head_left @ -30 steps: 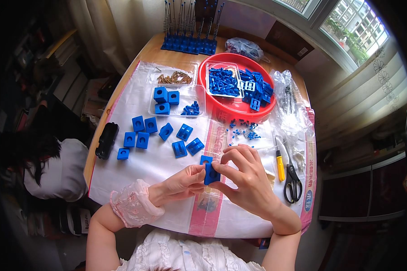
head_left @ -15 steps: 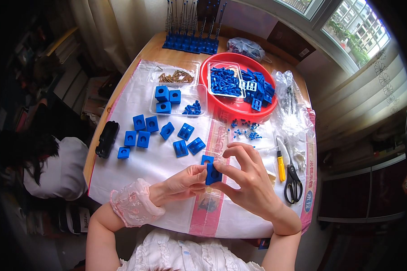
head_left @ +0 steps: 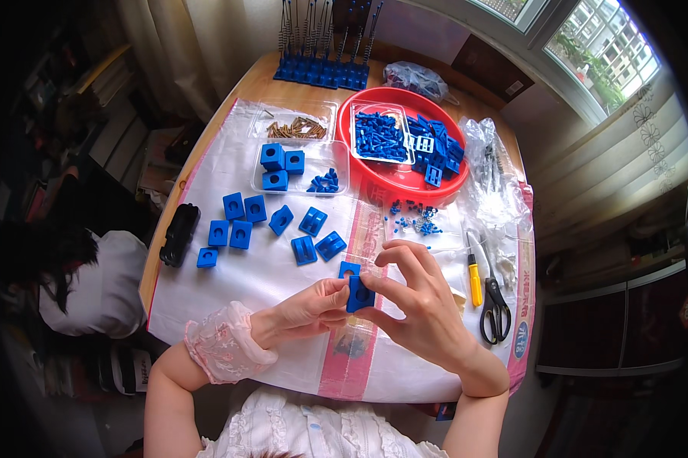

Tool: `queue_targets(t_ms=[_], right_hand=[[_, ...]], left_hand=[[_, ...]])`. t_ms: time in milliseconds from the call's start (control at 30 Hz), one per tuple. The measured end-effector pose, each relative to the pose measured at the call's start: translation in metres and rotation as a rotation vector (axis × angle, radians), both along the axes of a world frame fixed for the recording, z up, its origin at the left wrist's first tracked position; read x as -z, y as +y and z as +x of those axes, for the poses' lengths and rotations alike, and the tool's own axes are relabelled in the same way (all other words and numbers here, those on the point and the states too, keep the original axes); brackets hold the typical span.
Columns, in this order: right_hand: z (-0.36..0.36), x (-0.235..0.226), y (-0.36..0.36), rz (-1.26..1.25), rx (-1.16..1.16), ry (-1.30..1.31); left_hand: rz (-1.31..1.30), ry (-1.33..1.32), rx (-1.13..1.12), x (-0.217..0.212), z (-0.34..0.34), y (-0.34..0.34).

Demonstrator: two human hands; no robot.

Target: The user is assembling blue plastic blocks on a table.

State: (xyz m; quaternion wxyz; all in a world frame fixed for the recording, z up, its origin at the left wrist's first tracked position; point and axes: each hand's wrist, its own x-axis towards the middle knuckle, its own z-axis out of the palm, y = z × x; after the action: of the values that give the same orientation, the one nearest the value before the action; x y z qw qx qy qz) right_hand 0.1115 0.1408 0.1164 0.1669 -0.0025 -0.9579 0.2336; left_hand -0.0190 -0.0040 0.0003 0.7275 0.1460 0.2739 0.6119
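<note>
Between my two hands, over the pink stripe of the table cover, is a blue plastic block (head_left: 360, 295) with a round recess in its face. My left hand (head_left: 311, 308) pinches its left side with thumb and fingers. On its right side, the thumb and index finger of my right hand (head_left: 418, 302) grip the same block, other fingers curled above. Just beyond it lies another blue block (head_left: 348, 270), partly hidden by the held one. Several similar blue blocks (head_left: 240, 235) are spread out farther left, some showing holes, others slotted.
A red basin (head_left: 405, 188) with blue parts stands at the back. Clear trays (head_left: 342, 188) hold blocks and brass-coloured screws. Black scissors (head_left: 496, 311) and a yellow-handled screwdriver (head_left: 475, 284) lie right. A black case (head_left: 180, 234) sits at the left edge. Small blue pieces (head_left: 426, 227) lie before the basin.
Both hands keep the same grip on the blue block. The view has shifted very slightly; nothing else visibly differs.
</note>
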Motion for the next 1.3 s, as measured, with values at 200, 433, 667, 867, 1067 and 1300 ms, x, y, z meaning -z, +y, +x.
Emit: queue_targets(t_ms=[200,433,667,867,1067,1300], right_hand=[[0.0,0.001,0.0,-0.008,0.003,0.002],[0.0,0.003,0.001,-0.011,-0.01,0.022],[0.0,0.002,0.001,0.004,-0.011,0.017],[-0.001,0.007,0.004,0.013,-0.043,0.03],[-0.007,0.015,0.01,-0.001,-0.022,0.003],[-0.004,0.003,0.01,-0.066,0.018,-0.001]], left_hand=[[0.001,0.003,-0.007,-0.004,0.0,0.001],[-0.02,0.011,-0.014,-0.003,0.001,0.001],[0.025,-0.023,-0.016,0.005,0.002,0.0],[-0.005,-0.004,-0.054,0.007,0.003,0.002],[0.011,-0.014,-0.098,0.009,-0.001,0.006],[-0.031,-0.056,-0.132,0.009,0.003,0.009]])
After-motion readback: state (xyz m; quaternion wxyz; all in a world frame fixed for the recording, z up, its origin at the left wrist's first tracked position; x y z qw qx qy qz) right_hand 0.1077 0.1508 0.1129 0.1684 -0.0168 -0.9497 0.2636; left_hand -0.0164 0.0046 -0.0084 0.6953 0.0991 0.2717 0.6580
